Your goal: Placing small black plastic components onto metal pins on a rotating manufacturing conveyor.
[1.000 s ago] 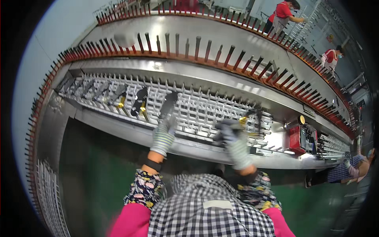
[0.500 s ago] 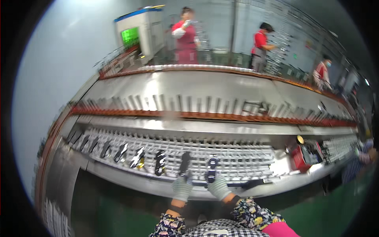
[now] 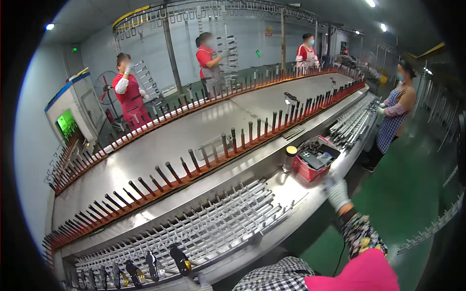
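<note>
My right hand (image 3: 337, 192), in a striped work glove, is at the near right side of a red plastic bin (image 3: 306, 170). Its fingers are smeared by motion, so I cannot make out whether it holds anything. My left hand (image 3: 198, 284), gloved too, shows only in part at the lower edge. It is just below a glossy black elongated part (image 3: 180, 260) with a yellowish patch; its grip is hidden. More such black parts (image 3: 152, 266) stand in a row on the silver metal racks (image 3: 208, 228). Dark pieces and small metal items lie in the bin.
A jar with a yellow lid (image 3: 291, 151) stands left of the bin. Metal rods (image 3: 353, 123) lie beyond it. An orange-brown conveyor rail with upright black pegs (image 3: 194, 160) curves along the bench. Several co-workers stand around, the nearest in a checked apron (image 3: 391, 116) at right.
The view has swung right. My right hand has moved from the dark part at the rack to the red bin. My left hand has dropped to the lower edge.
</note>
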The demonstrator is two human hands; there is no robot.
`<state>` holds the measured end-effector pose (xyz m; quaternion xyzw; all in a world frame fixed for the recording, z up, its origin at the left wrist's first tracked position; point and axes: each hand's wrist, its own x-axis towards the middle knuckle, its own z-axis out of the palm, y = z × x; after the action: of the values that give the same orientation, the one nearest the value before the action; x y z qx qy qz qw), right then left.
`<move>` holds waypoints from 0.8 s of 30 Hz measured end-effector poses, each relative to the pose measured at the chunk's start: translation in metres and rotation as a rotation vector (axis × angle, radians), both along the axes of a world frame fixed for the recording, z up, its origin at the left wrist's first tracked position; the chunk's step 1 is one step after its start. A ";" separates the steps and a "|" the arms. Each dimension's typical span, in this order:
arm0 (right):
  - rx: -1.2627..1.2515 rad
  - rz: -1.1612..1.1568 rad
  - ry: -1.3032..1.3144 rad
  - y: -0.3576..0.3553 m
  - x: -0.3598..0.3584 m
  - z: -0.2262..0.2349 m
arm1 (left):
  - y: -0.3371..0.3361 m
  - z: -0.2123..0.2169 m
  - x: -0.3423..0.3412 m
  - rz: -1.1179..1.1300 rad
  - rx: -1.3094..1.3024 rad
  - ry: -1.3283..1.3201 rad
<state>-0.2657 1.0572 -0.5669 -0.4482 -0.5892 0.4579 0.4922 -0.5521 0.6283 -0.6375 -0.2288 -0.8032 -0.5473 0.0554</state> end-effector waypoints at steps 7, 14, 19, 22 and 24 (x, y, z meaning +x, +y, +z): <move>-0.151 0.375 -0.391 0.171 -0.062 0.000 | 0.046 -0.063 -0.053 0.276 0.154 -0.145; 0.364 0.250 -0.256 0.392 -0.179 -0.089 | 0.078 -0.079 -0.025 0.346 0.427 -0.429; 0.437 0.137 -0.379 0.354 -0.252 -0.052 | 0.058 -0.133 -0.025 0.690 0.212 -0.195; 0.526 0.009 -0.308 0.379 -0.248 -0.039 | 0.079 -0.119 -0.013 0.624 0.192 -0.194; 0.570 0.012 -0.207 0.385 -0.260 -0.015 | 0.079 -0.130 -0.026 0.637 0.245 -0.197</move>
<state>-0.5253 1.4424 -0.5824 -0.3329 -0.7435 0.2290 0.5329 -0.5780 0.7073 -0.7674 0.0952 -0.7642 -0.6142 0.1724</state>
